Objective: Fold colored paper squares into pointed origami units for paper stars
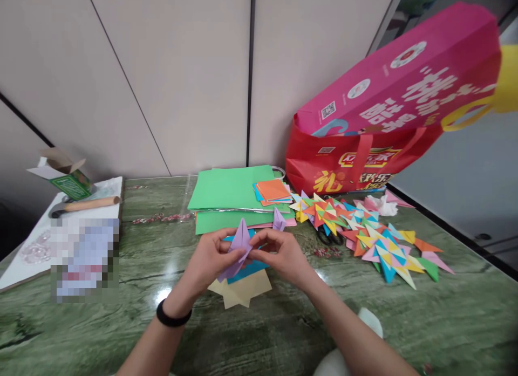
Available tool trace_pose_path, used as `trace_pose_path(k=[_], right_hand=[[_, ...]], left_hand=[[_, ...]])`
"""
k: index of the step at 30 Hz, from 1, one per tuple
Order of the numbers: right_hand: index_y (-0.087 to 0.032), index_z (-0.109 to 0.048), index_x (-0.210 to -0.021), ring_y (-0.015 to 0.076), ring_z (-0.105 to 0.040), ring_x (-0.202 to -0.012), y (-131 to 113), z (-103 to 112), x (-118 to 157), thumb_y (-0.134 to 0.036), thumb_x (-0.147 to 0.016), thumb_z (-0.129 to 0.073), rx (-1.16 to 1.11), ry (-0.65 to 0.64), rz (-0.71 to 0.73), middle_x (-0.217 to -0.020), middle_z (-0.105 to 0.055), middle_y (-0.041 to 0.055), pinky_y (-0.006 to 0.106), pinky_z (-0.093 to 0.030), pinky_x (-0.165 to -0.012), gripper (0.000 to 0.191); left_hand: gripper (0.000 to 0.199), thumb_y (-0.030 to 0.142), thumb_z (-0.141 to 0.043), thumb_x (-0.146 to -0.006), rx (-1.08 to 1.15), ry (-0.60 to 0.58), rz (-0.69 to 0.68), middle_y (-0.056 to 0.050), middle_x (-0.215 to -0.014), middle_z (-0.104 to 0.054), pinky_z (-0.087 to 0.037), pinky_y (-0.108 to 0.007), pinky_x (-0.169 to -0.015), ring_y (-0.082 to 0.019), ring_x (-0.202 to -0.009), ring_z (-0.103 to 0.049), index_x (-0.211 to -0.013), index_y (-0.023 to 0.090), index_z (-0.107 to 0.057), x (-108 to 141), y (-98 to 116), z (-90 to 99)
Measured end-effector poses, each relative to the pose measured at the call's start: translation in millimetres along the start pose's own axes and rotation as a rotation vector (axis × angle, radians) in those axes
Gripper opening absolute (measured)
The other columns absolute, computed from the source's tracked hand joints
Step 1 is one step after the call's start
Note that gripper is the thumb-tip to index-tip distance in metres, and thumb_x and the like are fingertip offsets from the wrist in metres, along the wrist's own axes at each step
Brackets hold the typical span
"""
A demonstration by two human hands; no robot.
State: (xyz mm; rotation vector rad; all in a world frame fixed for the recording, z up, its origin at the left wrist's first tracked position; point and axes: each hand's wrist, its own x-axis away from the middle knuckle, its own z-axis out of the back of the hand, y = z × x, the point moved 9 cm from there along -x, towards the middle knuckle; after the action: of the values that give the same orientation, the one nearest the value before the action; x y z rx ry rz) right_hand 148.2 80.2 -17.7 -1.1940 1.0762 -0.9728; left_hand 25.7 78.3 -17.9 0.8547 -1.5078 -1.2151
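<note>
Near the middle of the table, my left hand (214,257) holds a folded piece of purple origami paper (242,240), its pointed tip upward and a crease down its centre. My right hand (281,253) pinches the right side of the same paper, thumb and fingertips together. Beneath the hands lie blue paper (253,269) and several overlapping pale yellow sheets (240,295). Just behind my right hand stands a second, smaller purple folded piece (278,219). The lower part of the held paper is partly hidden by my fingers.
Green paper sheets (226,190) lie at the back, with small orange squares (274,190) on top. Many-coloured folded stars (388,252) spread to the right, before a red bag (324,165) holding a pink bag (445,57). At left are a small box (73,184) and a wooden-handled tool (91,204).
</note>
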Motion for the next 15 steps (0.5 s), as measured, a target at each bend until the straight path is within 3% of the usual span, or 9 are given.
trace_pose_path(k=[9,15], right_hand=[[-0.019,-0.056,-0.079,0.0123,-0.059,-0.061,7.9,3.0,-1.3,-0.024,-0.056,-0.078,-0.161,0.035,-0.062,-0.066,-0.062,-0.0021,0.024,-0.045,-0.055,0.033],[-0.017,-0.061,-0.076,0.0111,-0.056,-0.058,13.4,3.4,-2.5,-0.027,-0.052,-0.081,-0.237,0.017,-0.141,-0.064,-0.062,-0.0019,0.025,-0.045,-0.057,0.033]], left_hand=[[0.066,0.02,-0.077,-0.056,0.015,-0.078,-0.004,-0.007,-0.065,-0.074,-0.055,-0.028,-0.059,-0.02,-0.058,-0.069,-0.116,0.008,-0.055,0.7,1.8,-9.3],[0.046,0.035,-0.072,-0.065,0.006,-0.088,-0.011,-0.006,-0.064,-0.073,-0.055,-0.028,-0.059,-0.021,-0.061,-0.069,-0.103,0.01,-0.064,1.1,2.0,-8.8]])
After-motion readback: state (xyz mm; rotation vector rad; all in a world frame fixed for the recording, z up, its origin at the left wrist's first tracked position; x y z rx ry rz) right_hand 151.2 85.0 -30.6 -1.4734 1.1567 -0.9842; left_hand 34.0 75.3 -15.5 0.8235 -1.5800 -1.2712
